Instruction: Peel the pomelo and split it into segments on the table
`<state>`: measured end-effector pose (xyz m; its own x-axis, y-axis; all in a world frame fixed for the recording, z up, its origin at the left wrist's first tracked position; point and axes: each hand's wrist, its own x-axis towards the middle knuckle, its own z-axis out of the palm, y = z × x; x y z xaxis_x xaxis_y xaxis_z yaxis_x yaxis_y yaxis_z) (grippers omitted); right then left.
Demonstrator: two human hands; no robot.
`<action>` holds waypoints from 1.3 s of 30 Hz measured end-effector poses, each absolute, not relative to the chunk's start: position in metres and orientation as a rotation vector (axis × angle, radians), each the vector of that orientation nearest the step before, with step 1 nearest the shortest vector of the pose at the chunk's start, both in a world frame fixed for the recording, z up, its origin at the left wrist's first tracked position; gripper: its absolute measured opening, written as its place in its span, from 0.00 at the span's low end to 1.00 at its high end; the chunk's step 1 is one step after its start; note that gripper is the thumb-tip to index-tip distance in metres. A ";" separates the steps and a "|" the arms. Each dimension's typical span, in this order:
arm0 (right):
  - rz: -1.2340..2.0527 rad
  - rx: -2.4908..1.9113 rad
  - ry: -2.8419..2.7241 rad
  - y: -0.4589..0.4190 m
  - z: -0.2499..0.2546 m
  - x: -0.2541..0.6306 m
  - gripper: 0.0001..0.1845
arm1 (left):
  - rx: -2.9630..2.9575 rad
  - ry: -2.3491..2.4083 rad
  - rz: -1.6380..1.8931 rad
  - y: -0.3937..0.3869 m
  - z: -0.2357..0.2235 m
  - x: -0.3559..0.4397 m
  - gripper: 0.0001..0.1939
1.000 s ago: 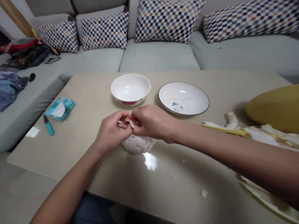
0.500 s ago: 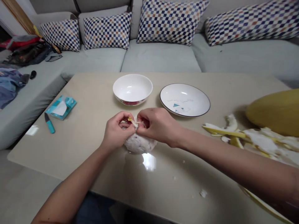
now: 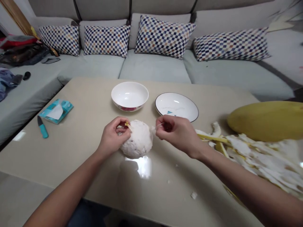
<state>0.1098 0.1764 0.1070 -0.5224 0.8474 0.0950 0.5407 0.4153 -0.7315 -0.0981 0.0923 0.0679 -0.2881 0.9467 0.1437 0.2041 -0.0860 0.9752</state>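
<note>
A peeled pomelo, covered in white pith, rests on the table between my hands. My left hand is closed against its left side, pinching a small yellow-tipped scrap of peel near the top. Just right of the fruit and apart from it, my right hand pinches a thin white strip of pith between thumb and forefinger. Behind the pomelo stand a deep white bowl and a shallow white plate with a dark rim, its front edge partly covered by my right hand.
A pile of peel lies to the right, with a large yellow fruit behind it. At the left are a tissue pack and a small knife with a turquoise handle. A pith crumb lies near the front of the table.
My right hand has pulled away to the right from the pomelo's top with a thin strip of pith. My left hand keeps its pinch. The view has tilted up and turned right.
</note>
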 end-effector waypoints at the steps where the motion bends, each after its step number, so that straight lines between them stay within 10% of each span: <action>1: 0.879 -1.236 -2.195 0.177 0.107 0.118 0.02 | 1.285 1.518 1.431 0.092 0.068 -0.098 0.10; 19: -0.009 -1.550 -2.020 0.128 0.097 0.320 0.12 | 1.765 1.765 1.457 0.090 0.075 -0.094 0.08; 29: 1.510 -1.169 -1.621 0.058 0.033 0.164 0.27 | 1.986 1.753 1.359 0.064 0.098 -0.047 0.09; 39: 1.410 -1.250 -1.580 0.052 0.033 0.199 0.20 | 1.738 1.829 1.420 0.019 0.071 -0.016 0.08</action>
